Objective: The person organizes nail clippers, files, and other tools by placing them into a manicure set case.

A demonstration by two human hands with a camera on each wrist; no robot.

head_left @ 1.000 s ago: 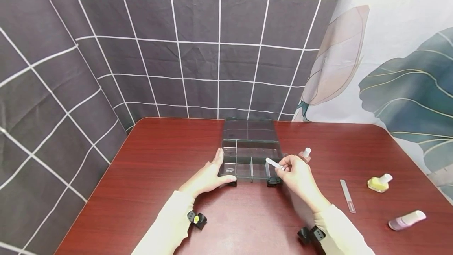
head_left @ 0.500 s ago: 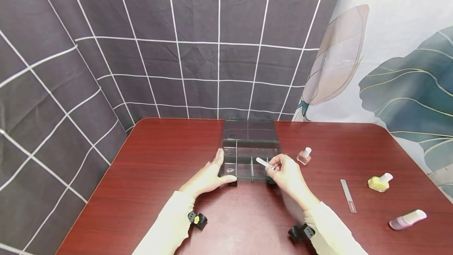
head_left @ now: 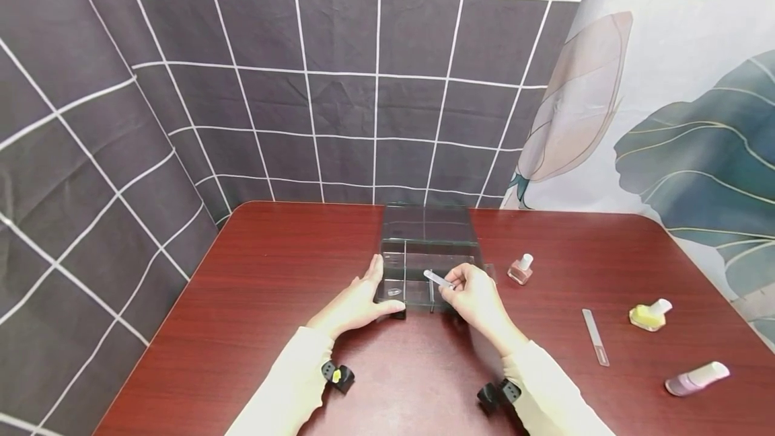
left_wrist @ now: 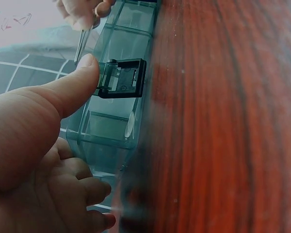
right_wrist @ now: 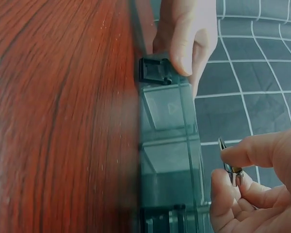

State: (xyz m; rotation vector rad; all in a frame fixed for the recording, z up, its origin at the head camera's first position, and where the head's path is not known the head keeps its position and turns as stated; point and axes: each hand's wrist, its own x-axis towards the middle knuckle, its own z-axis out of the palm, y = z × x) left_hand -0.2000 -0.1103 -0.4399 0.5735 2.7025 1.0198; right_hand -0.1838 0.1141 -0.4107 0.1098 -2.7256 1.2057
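Observation:
A clear grey-green plastic divided box (head_left: 418, 304) stands on the table, its lid (head_left: 426, 221) tipped back away from me. My left hand (head_left: 358, 299) rests at its left front corner, fingers along the side and thumb on the front edge by a black latch (left_wrist: 123, 77). A small clear oval piece (head_left: 394, 292) lies in the front left compartment. Above the front compartments, my right hand (head_left: 475, 293) pinches a silver nail clipper (head_left: 437, 279) between thumb and fingers. The clipper's metal lever end (right_wrist: 236, 175) shows in the right wrist view.
Right of the box stands a pinkish nail polish bottle (head_left: 520, 270). Farther right are a nail file (head_left: 596, 337), a yellow polish bottle (head_left: 650, 315) and a lilac polish bottle (head_left: 696, 379) on its side. Gridded cloth (head_left: 339, 106) hangs behind the table.
My right hand has moved left over the box with the nail clipper, uncovering the pinkish bottle. The left hand and box have stayed put.

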